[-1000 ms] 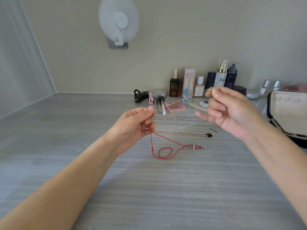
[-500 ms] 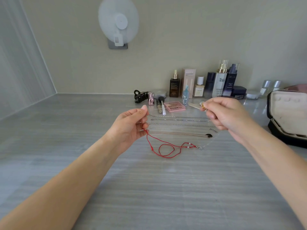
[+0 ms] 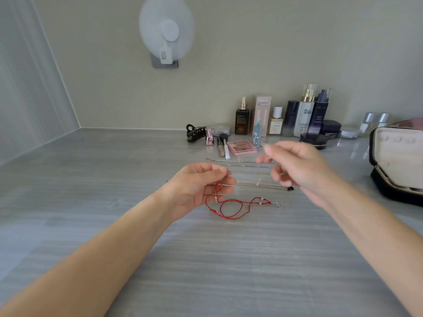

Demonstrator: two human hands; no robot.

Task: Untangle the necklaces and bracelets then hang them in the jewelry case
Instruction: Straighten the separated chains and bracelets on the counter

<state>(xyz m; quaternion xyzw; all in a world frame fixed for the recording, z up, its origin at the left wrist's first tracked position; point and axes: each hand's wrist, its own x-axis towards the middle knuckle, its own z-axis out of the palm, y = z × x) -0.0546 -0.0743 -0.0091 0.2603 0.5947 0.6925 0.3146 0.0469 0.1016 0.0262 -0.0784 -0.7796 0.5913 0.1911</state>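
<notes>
Grey streaked counter (image 3: 114,179) runs to a beige wall, with cosmetics (image 3: 306,113) lined up at 1 o'clock. From my feed, the left hand (image 3: 201,186) pinches the upper end of the red cord (image 3: 231,209), whose loops lie on the counter at its 4 o'clock. The right hand (image 3: 299,170) has dropped and swung inward since a second ago. It is blurred, fingers curled, and I cannot tell what they hold. The taut strand has slackened, so I judge the tangle is loosening. Straightened chains (image 3: 247,172) lie at 12 o'clock, and the open jewelry case (image 3: 389,156) waits at 3 o'clock.
</notes>
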